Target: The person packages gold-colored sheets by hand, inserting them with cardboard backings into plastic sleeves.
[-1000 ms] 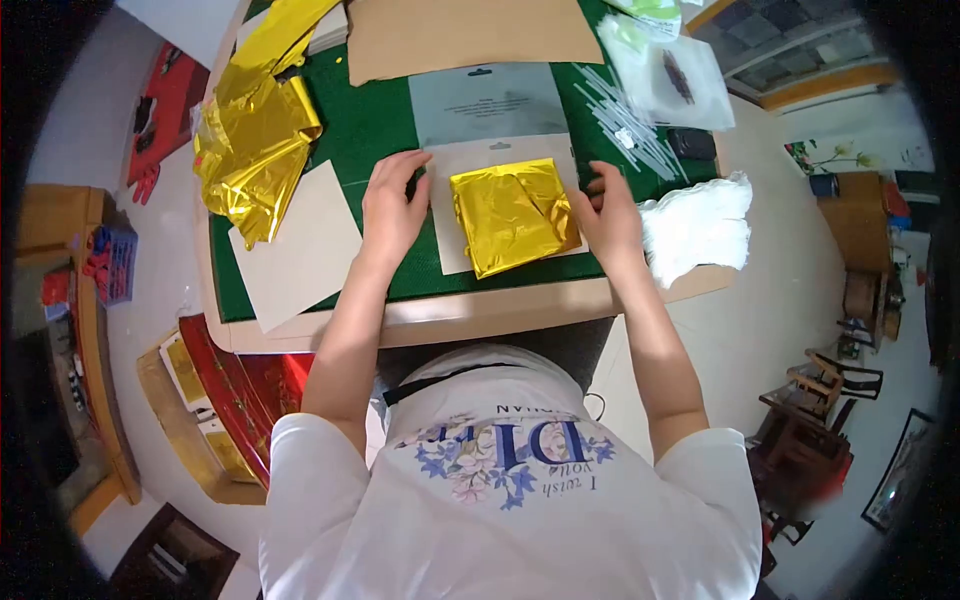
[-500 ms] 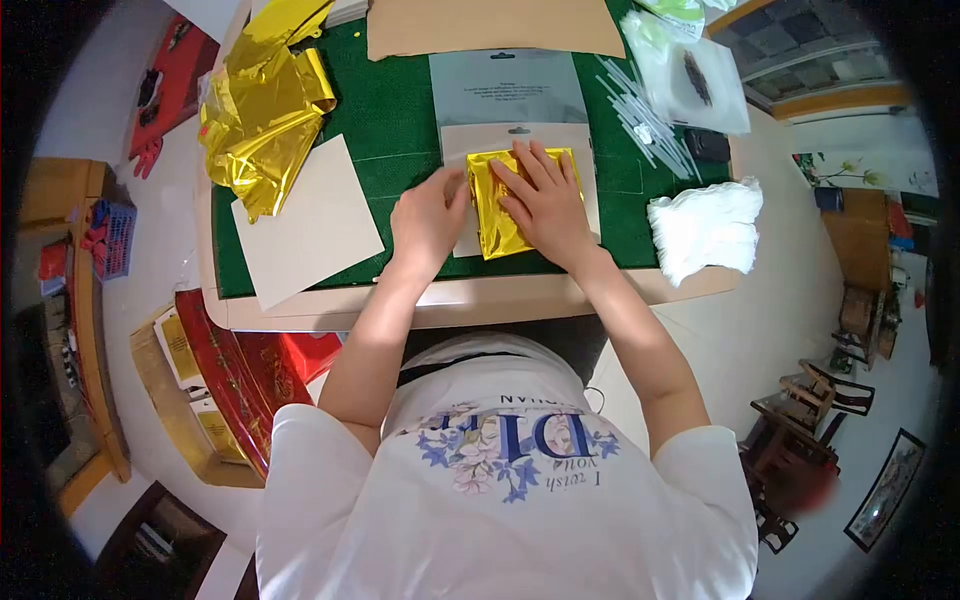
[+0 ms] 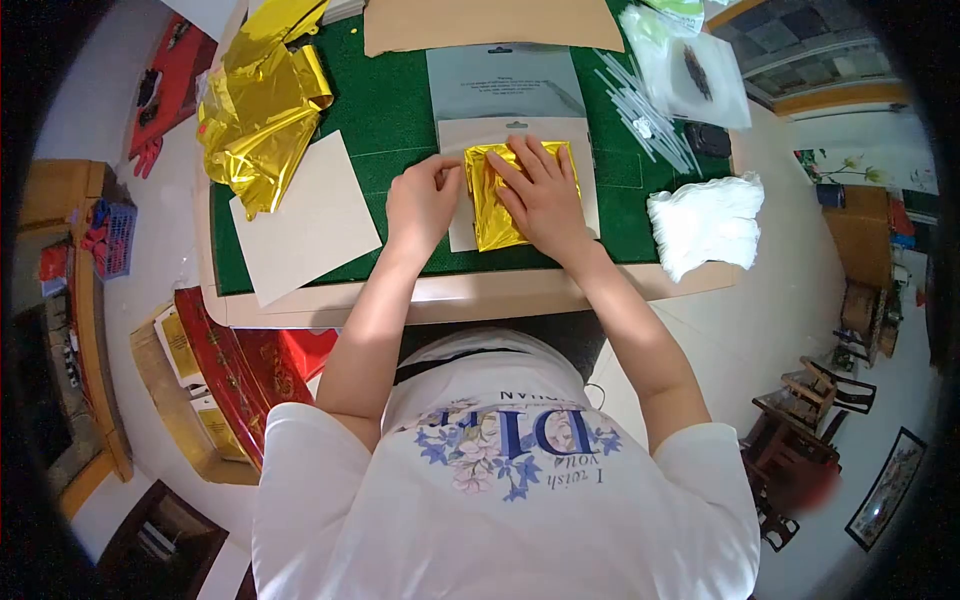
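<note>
A gold foil packet (image 3: 492, 222), roughly square with creased edges, lies on a pale card sleeve (image 3: 463, 236) at the middle of the table's near side. My right hand (image 3: 545, 195) rests flat on the packet with its fingers spread. Just left of the packet is my left hand (image 3: 424, 200), its fingers curled and thumb and fingertips together at the packet's left edge; whatever they may pinch is too small to make out. Beyond the packet lies a grey printed sleeve (image 3: 505, 90). A plain pale board (image 3: 306, 218) is at the left.
Crumpled gold foil (image 3: 262, 120) lies at the far left of the green mat (image 3: 385, 110). Brown card (image 3: 490, 22) is at the back. On the right are clear sticks (image 3: 640, 118), plastic bags (image 3: 700, 85), a black object (image 3: 708, 140) and white cloth (image 3: 705, 228).
My left hand has shifted slightly, its fingers more curled at the packet's left edge. My right hand stays flat on the packet. The whole view has moved a little.
</note>
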